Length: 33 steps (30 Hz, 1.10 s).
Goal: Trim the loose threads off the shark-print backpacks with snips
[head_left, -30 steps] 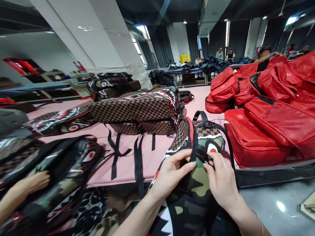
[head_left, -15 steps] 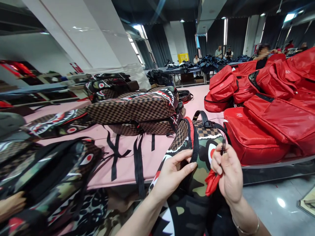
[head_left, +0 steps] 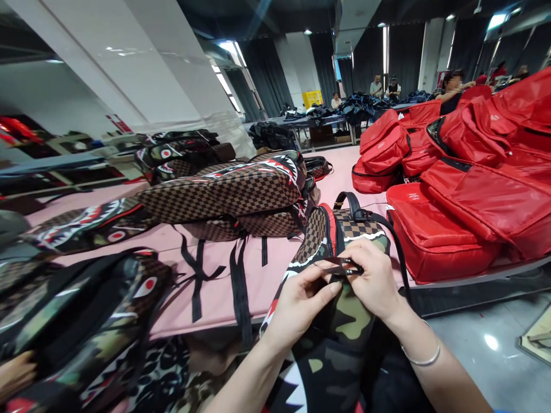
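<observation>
A camouflage and checkered backpack (head_left: 357,327) with shark teeth stands upright in front of me, its black top handle (head_left: 350,202) at the back. My left hand (head_left: 303,295) pinches the black zipper edge at its upper side. Close beside it, my right hand (head_left: 369,274) has its fingers closed on a small dark tool (head_left: 349,266) held across the zipper. The tool's exact kind cannot be made out. Red lining shows along the backpack's opening.
Checkered shark backpacks (head_left: 228,192) lie on the pink table (head_left: 267,287). Red backpacks (head_left: 447,229) are heaped on the right. Another person's hand (head_left: 17,373) touches a backpack at the lower left. Several people sit far back.
My right hand has moved left, from beside the backpack to the zipper next to my left hand. The red cloth that hung below it is no longer visible.
</observation>
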### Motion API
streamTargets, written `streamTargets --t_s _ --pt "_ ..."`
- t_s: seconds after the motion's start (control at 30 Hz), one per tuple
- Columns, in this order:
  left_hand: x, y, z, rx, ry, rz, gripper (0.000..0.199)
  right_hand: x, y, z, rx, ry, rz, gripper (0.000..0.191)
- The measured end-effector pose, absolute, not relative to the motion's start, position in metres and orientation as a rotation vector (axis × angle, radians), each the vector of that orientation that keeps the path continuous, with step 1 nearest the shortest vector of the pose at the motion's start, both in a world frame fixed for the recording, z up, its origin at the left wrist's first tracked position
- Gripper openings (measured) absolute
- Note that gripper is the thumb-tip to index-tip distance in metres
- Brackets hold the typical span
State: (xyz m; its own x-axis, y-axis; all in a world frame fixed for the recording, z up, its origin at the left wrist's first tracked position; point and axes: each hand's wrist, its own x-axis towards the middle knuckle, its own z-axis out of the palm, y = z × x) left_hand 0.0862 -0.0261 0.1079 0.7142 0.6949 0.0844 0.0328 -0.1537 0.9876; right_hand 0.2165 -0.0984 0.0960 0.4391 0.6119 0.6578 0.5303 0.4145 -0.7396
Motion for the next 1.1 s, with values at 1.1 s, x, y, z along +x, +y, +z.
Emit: streamTargets --t_s 1.1 --pt "0.067 -0.018 0.106 1.553 0.622 0.681 0.030 0.187 -0.118 0.062 -1.389 -1.056 -0.025 0.013"
